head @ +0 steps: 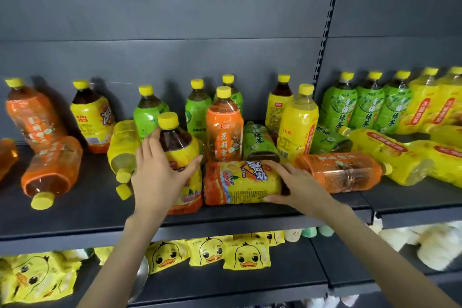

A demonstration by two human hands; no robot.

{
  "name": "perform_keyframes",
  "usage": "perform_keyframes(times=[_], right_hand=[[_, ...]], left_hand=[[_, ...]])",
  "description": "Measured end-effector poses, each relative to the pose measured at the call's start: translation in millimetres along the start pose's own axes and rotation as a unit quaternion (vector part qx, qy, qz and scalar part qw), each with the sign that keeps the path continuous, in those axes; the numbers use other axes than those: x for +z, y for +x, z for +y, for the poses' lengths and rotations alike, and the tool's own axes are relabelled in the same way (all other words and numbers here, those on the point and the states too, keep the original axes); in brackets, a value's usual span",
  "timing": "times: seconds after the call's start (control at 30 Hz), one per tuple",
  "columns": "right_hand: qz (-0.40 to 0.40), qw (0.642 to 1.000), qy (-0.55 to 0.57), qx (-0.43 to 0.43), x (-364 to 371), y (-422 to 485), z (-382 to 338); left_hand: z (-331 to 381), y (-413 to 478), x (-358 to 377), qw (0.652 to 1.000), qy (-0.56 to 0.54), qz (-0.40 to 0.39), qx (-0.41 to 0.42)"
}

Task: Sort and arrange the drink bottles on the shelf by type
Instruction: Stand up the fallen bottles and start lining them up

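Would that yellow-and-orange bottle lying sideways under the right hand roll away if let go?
Perhaps slightly: the lying bottle looks squarish, which should curb rolling, though nothing stands between it and the shelf edge. Dark tea shows by the right hand, so likely heavy. Its glossy wrap may slip.

Even, bright light; soft shadows behind bottles (224, 122); edges bowed, perhaps slightly blurred.

Left hand (160, 177) grips an upright iced-tea bottle (181, 155); right hand (297, 186) holds a lying bottle (240, 182) on the shelf (100, 217).
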State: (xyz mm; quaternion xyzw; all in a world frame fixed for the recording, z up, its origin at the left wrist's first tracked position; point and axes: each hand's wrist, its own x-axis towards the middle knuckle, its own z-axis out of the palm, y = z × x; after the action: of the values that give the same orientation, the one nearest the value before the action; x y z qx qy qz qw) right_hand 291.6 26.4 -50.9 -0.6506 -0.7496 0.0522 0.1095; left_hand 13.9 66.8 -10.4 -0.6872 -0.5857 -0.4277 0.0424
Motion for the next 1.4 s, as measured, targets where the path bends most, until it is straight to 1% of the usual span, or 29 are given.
perform_keyframes(times=[0.1,0.2,0.3,0.4,0.5,0.6,0.7,0.8,0.97,1.1,1.2,1.3,1.4], right_hand=[[-0.047,0.997,-0.065,0.003,-2,6,2],[-0.066,0.993,-0.101,-0.008,-7,11,3],[-0.065,0.990,-0.119,-0.026,-14,16,8],[-0.072,0.991,-0.106,-0.049,-18,15,16],[-0.066,0.993,-0.067,-0.074,-20,13,26],[-0.041,0.994,0.042,-0.092,-26,10,33],[0.009,0.986,0.139,-0.089,-32,5,36],[0.056,0.975,0.203,-0.070,-39,4,35],[0.146,0.944,0.292,-0.039,-52,10,27],[0.197,0.894,0.400,-0.044,-59,22,9],[0.238,0.855,0.456,-0.060,-62,37,-9],[0.261,0.815,0.512,-0.069,-62,48,-26],[0.269,0.805,0.521,-0.092,-62,60,-42]], left_hand=[[1,1,-1,1.000,-0.001,0.004,-0.002],[2,-1,-1,1.000,-0.004,0.003,-0.002],[1,-1,0,1.000,-0.005,0.005,-0.002],[0,-1,3,1.000,-0.005,0.016,0.002],[1,-2,3,1.000,-0.008,0.027,0.000],[1,-2,4,0.999,-0.010,0.037,-0.002],[1,-3,6,0.999,-0.008,0.041,-0.001],[2,-2,8,0.999,-0.005,0.044,-0.006],[3,-2,11,0.999,0.002,0.049,-0.005],[4,-2,13,0.998,0.004,0.054,-0.011],[3,-2,14,0.998,-0.001,0.056,-0.020],[2,-2,15,0.998,0.000,0.060,-0.019],[1,-1,17,0.998,0.003,0.068,-0.015]])
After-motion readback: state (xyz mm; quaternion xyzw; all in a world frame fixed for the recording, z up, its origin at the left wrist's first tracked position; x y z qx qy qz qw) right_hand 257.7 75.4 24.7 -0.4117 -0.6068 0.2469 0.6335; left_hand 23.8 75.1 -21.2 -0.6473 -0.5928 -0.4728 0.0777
